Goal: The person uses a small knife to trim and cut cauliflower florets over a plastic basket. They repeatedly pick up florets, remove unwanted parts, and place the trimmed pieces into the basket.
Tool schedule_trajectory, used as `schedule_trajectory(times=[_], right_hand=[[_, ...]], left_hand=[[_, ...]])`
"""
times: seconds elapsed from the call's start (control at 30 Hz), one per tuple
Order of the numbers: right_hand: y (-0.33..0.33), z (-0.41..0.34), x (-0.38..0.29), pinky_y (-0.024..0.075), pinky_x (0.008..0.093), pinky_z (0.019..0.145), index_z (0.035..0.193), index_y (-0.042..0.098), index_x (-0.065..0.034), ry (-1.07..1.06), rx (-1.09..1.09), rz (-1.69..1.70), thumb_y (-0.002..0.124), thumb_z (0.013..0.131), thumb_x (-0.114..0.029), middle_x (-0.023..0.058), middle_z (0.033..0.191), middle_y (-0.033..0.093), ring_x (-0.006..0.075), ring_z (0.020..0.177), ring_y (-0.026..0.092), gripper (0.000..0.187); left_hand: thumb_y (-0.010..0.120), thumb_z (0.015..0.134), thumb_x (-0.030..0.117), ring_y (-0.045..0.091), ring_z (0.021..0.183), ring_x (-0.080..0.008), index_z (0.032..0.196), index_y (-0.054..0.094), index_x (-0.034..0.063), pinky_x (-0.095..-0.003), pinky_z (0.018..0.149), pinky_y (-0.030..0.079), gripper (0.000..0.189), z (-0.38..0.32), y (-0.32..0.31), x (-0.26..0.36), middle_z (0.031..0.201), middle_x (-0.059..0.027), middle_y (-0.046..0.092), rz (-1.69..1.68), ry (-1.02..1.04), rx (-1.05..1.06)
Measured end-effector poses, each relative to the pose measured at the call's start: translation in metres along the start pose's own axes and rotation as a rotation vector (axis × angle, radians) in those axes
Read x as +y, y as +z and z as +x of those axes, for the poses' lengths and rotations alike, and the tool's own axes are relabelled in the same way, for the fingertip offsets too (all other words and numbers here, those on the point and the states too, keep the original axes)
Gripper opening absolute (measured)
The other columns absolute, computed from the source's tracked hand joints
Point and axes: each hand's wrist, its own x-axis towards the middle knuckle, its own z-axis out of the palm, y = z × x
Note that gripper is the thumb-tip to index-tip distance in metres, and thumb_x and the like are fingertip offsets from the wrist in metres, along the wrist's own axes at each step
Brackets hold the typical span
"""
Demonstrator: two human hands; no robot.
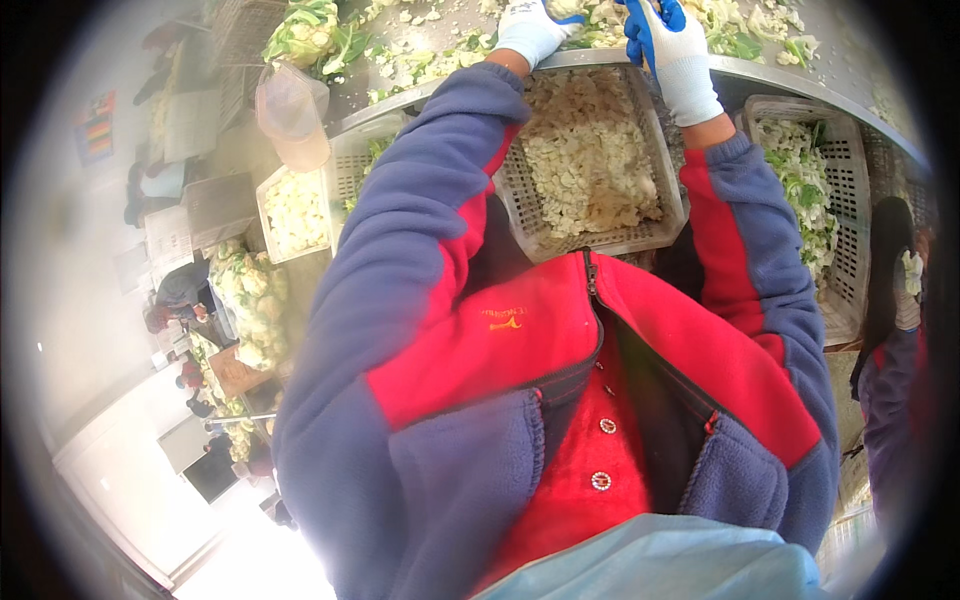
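Observation:
My left hand (531, 31), in a white knit glove with blue coating, reaches over the metal table's rim (592, 57). Its blue thumb lies beside a pale cauliflower piece (564, 7). To its right, my right hand (670, 49) wears a matching glove, its fingers bent. The top of the picture cuts off both hands' fingertips, so any grip is hidden. Around them, cauliflower scraps and green leaves (739, 41) are strewn on the tabletop. Below the rim, between my forearms, stands a plastic crate (660, 232) of small cauliflower pieces (574, 161).
A slotted crate (851, 217) with leaves and cauliflower bits stands at right, near another person's gloved hand (907, 289). A whole cauliflower (304, 36) lies on the table at left, above a mesh-topped cap (292, 112). Further left are a floret crate (296, 214) and bagged cauliflowers (251, 300).

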Motion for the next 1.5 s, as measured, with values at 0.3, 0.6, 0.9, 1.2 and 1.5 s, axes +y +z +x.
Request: schedule_trajectory(times=[0.3,0.6,0.9,1.2,1.5], right_hand=[[-0.003,0.004,0.045,0.0379,0.0218,0.051,0.112,0.071,-0.0053,0.082,-0.17,-0.28,0.063,0.105,-0.031,-0.0026,0.076,0.059,0.004,0.058,0.049,0.028],[0.008,-0.017,0.034,0.0528,0.0317,0.075,0.126,0.064,0.002,-0.277,-0.211,-0.633,0.065,0.103,-0.023,0.0145,0.089,0.071,0.0194,0.078,0.065,0.034],[0.022,-0.012,0.037,0.0535,0.0461,0.092,0.125,0.066,-0.0055,-0.377,-0.187,-0.947,0.068,0.097,-0.035,0.0176,0.109,0.073,0.0407,0.106,0.067,0.041],[0.037,-0.014,0.057,0.0553,0.047,0.084,0.119,0.065,-0.0077,-0.425,-0.192,-1.125,0.065,0.098,-0.038,0.017,0.1,0.074,0.0387,0.096,0.07,0.037],[0.038,-0.013,0.051,0.0544,0.0485,0.084,0.114,0.067,-0.0073,-0.334,-0.204,-1.126,0.064,0.099,-0.038,0.0184,0.103,0.073,0.0405,0.099,0.068,0.034]], left_hand=[[0.063,0.101,0.02,0.064,0.086,-0.0157,0.126,0.062,0.0066,-0.03,0.076,0.055,0.028,-0.02,-0.088,0.011,0.101,-0.004,0.067,-1.278,-0.54,-0.287],[0.057,0.104,0.019,0.066,0.096,-0.0226,0.116,0.062,0.0072,-0.0361,0.09,0.055,0.017,-0.028,-0.081,0.034,0.104,-0.0066,0.067,-2.068,-0.223,-0.335],[0.057,0.107,0.025,0.067,0.099,-0.0199,0.123,0.062,0.01,-0.0367,0.087,0.058,0.023,-0.027,-0.06,0.017,0.107,-0.0054,0.069,-2.064,-0.25,-0.327],[0.061,0.106,0.036,0.067,0.091,-0.0174,0.119,0.066,0.0121,-0.0342,0.076,0.058,0.028,-0.043,-0.064,0.014,0.102,-0.0024,0.069,-1.857,-0.648,-0.261],[0.059,0.107,0.04,0.065,0.087,-0.0134,0.117,0.067,0.0132,-0.0281,0.075,0.054,0.03,-0.038,-0.012,-0.002,0.099,0.0008,0.068,-2.146,-0.62,-0.349]])
